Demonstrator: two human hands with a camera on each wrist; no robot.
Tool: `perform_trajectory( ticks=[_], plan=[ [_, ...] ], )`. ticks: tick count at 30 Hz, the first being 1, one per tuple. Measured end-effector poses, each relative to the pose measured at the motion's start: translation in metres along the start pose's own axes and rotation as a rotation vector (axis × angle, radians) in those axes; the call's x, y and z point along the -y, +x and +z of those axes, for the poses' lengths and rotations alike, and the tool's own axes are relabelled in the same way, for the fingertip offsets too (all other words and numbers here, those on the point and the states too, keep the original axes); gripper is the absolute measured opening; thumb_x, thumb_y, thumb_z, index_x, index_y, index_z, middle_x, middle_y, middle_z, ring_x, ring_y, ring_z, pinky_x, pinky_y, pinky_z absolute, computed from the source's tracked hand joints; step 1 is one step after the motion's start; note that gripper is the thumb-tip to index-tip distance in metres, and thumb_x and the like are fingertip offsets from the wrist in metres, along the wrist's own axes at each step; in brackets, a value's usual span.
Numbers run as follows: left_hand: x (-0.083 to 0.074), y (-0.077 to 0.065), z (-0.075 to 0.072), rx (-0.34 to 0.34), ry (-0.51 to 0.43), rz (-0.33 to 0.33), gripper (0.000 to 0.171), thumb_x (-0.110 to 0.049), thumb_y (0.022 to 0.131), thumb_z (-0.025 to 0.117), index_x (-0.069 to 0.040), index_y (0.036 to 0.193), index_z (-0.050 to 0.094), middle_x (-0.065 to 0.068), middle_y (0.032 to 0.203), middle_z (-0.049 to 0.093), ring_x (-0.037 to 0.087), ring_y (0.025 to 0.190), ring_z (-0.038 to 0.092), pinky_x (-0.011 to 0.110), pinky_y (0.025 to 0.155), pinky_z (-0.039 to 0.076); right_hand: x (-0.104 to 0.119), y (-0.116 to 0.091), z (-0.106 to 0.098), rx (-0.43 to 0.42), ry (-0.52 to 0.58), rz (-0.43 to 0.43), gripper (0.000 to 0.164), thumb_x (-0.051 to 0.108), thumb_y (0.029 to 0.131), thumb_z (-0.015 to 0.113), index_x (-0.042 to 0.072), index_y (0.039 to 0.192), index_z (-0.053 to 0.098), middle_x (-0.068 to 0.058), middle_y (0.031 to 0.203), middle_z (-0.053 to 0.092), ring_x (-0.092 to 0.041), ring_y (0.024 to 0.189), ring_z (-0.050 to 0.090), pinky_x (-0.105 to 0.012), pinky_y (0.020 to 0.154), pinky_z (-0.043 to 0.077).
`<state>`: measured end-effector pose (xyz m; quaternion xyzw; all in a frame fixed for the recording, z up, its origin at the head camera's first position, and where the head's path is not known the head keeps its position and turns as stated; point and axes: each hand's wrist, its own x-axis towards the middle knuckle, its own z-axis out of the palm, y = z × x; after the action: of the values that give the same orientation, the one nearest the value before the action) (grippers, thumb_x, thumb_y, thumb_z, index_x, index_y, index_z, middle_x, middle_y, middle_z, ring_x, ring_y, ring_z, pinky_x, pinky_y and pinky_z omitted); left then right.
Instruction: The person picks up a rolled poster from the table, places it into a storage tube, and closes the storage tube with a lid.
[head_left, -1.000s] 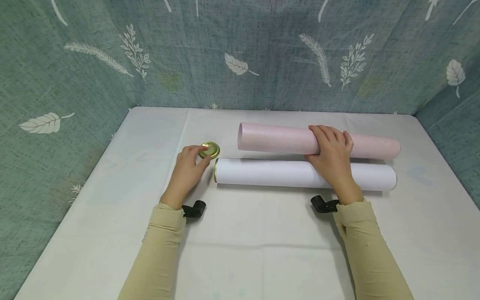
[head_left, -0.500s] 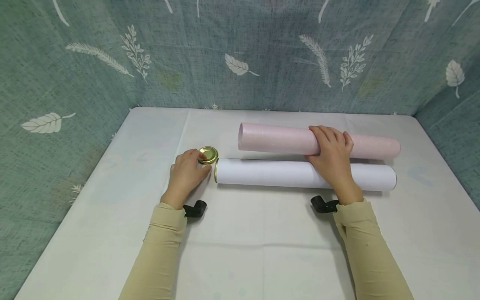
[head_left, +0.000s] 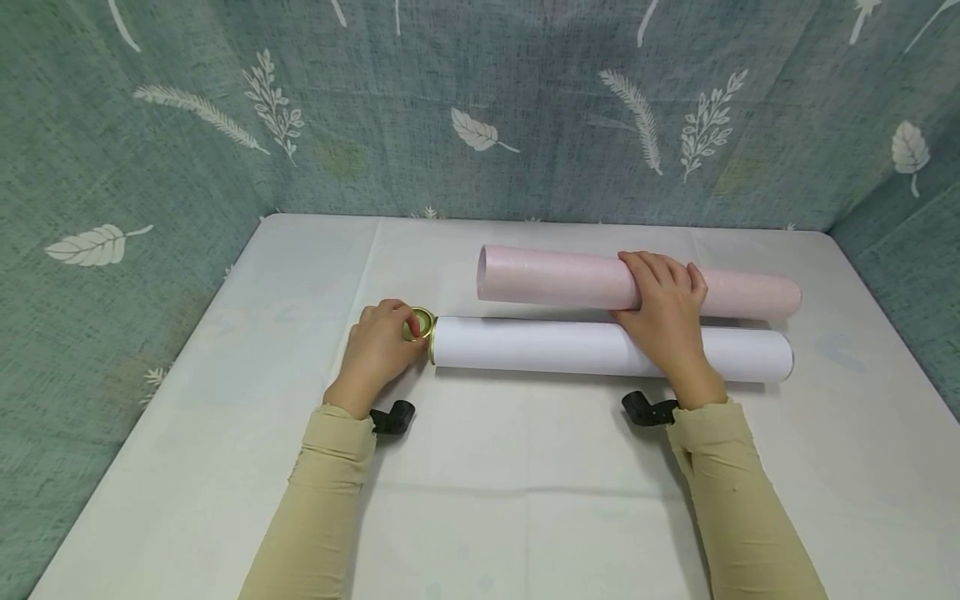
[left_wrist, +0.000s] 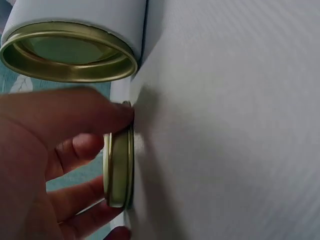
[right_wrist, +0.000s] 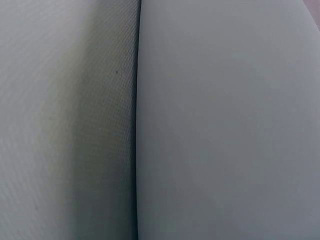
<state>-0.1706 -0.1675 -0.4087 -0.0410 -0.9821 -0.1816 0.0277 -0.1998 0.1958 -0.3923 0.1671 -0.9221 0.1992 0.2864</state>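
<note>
My left hand point(head_left: 380, 346) pinches a round gold metal lid point(left_wrist: 119, 170), thumb at its near edge and fingers on the far side. The lid sits right by the left end of a white cardboard tube point(head_left: 525, 343), whose gold rim point(left_wrist: 70, 74) shows up close in the left wrist view. Behind it lies a pink cardboard tube point(head_left: 555, 277) with an open left end. My right hand point(head_left: 666, 312) grips this pink tube around its middle, the wrist crossing over the white one. The right wrist view shows mostly the white tube's side; the right hand is out of that view.
Both tubes lie side by side on a white cloth-covered table point(head_left: 480, 500). Green leaf-patterned fabric point(head_left: 555, 125) hangs behind the table and at its sides. Each wrist carries a black camera mount, the left mount point(head_left: 393, 417) standing near the white tube's left end.
The lid has slid toward me, up to the white tube's left end, and my left fingers have closed in on it. My right hand and both tubes have stayed put.
</note>
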Motion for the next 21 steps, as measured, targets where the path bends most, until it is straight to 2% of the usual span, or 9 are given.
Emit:
perform_trajectory(
  ticks=[5, 8, 12, 15, 21],
  plan=[
    [-0.004, -0.003, -0.003, 0.023, 0.022, -0.014, 0.024, -0.031, 0.076, 0.065, -0.013, 0.088, 0.053, 0.016, 0.116, 0.045, 0.033, 0.102, 0.038, 0.044, 0.074, 0.04, 0.0, 0.0, 0.0, 0.0, 0.001, 0.002, 0.07, 0.017, 0.062, 0.081, 0.017, 0.124, 0.05, -0.006, 0.124, 0.049, -0.028, 0.116, 0.036, -0.052, 0.1, 0.009],
    [-0.005, -0.004, -0.006, 0.033, -0.009, -0.038, 0.038, -0.033, 0.077, 0.064, -0.014, 0.108, 0.053, 0.017, 0.116, 0.044, 0.034, 0.103, 0.038, 0.046, 0.075, 0.04, 0.0, 0.0, -0.001, -0.002, 0.002, 0.002, 0.07, 0.017, 0.062, 0.081, 0.017, 0.124, 0.05, -0.006, 0.124, 0.049, -0.028, 0.116, 0.037, -0.052, 0.1, 0.009],
    [-0.003, -0.004, -0.009, 0.058, -0.042, -0.054, 0.058, -0.036, 0.079, 0.062, -0.021, 0.132, 0.042, 0.018, 0.12, 0.041, 0.035, 0.104, 0.038, 0.047, 0.078, 0.039, 0.001, 0.0, -0.001, 0.001, -0.002, 0.0, 0.07, 0.018, 0.062, 0.082, 0.017, 0.124, 0.049, -0.006, 0.124, 0.049, -0.029, 0.116, 0.036, -0.052, 0.1, 0.009],
    [0.0, -0.005, -0.011, 0.082, -0.065, -0.058, 0.058, -0.037, 0.08, 0.061, -0.022, 0.133, 0.042, 0.018, 0.119, 0.04, 0.033, 0.103, 0.037, 0.045, 0.078, 0.039, 0.001, 0.0, -0.001, 0.004, -0.004, 0.003, 0.071, 0.018, 0.062, 0.082, 0.017, 0.124, 0.049, -0.006, 0.125, 0.049, -0.028, 0.117, 0.036, -0.051, 0.1, 0.008],
    [0.005, -0.004, -0.014, 0.155, -0.097, -0.072, 0.049, -0.035, 0.077, 0.063, -0.022, 0.123, 0.051, 0.013, 0.116, 0.036, 0.029, 0.104, 0.031, 0.045, 0.08, 0.037, 0.001, 0.0, 0.0, 0.005, -0.002, 0.008, 0.071, 0.017, 0.062, 0.082, 0.017, 0.124, 0.049, -0.006, 0.125, 0.049, -0.028, 0.117, 0.036, -0.051, 0.1, 0.008]
  ],
)
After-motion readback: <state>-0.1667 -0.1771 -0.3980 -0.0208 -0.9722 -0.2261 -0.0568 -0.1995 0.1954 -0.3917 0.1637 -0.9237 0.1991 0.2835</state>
